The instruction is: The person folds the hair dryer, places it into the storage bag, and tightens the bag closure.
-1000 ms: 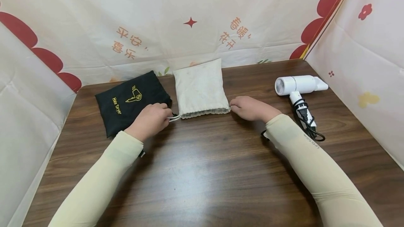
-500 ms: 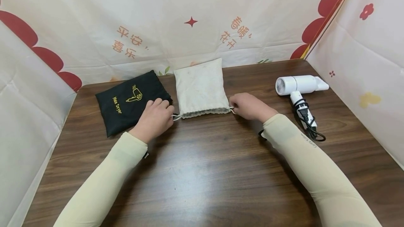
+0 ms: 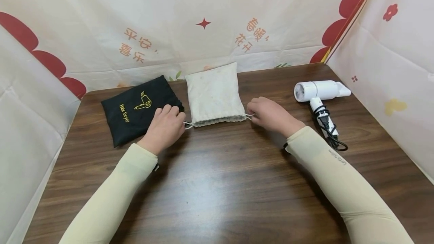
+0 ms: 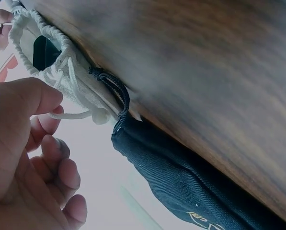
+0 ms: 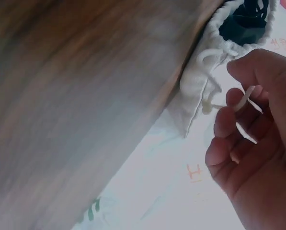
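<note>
A white cloth drawstring bag (image 3: 215, 95) lies flat at the back of the table, its gathered mouth toward me and partly open. Something dark shows inside that mouth in both wrist views. At the mouth's left corner my left hand (image 3: 166, 126) pinches a white drawstring (image 4: 68, 115) between thumb and forefinger. On the opposite corner, my right hand (image 3: 271, 114) holds the other drawstring (image 5: 248, 96) with curled fingers. A black drawstring pouch (image 3: 130, 110), printed "Hair Dryer" in yellow, lies left of the white bag, and my left hand overlaps its near corner.
A white hair dryer (image 3: 320, 90) rests at the right of the wooden table (image 3: 217, 183). Its black cord (image 3: 335, 144) is wound around the handle. A patterned white cloth (image 3: 162, 14) hangs behind the table and along both sides.
The left hand has shifted slightly right and up. The right hand has drawn a little away from the bag's corner, and more drawstring shows there. The bag has stayed in place.
</note>
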### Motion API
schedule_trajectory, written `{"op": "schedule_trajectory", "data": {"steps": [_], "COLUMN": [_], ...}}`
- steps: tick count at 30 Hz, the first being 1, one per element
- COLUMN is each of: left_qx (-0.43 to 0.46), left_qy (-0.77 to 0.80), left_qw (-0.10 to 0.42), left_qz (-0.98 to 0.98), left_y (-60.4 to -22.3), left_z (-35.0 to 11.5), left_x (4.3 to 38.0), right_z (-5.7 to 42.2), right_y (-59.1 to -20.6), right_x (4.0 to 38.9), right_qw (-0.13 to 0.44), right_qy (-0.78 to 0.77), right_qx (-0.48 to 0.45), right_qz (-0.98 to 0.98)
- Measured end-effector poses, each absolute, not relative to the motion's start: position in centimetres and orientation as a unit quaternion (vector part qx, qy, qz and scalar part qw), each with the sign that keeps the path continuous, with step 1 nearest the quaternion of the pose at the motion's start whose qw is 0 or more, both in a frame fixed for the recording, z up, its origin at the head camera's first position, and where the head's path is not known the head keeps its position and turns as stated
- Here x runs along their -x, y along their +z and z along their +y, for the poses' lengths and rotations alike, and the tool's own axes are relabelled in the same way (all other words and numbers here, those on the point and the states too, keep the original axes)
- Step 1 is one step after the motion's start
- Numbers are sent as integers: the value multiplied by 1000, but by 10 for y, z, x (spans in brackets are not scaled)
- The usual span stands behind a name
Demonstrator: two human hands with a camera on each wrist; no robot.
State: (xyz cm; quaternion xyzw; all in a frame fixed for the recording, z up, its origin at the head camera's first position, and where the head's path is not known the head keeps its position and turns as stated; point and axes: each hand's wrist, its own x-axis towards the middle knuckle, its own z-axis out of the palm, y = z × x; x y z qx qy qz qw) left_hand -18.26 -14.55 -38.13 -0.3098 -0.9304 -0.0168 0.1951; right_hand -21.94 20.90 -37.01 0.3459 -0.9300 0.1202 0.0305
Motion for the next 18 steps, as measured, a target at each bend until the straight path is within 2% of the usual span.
{"op": "schedule_trajectory", "data": {"steps": [6,18], "left_qx": [304,297], "left_qy": [-21,-21], "left_qw": [193,190], "left_qz": [-933,-936], "left_y": [-381,-381], "left_z": [-146,-143], "left_x": [180,179], "right_z": [212,210], "right_y": [-374,-373], "right_x": [216,216], "right_qw": [80,104], "right_qy": [122,137], "right_qx": [-371,-369], "right_qz": [-917,-913]}}
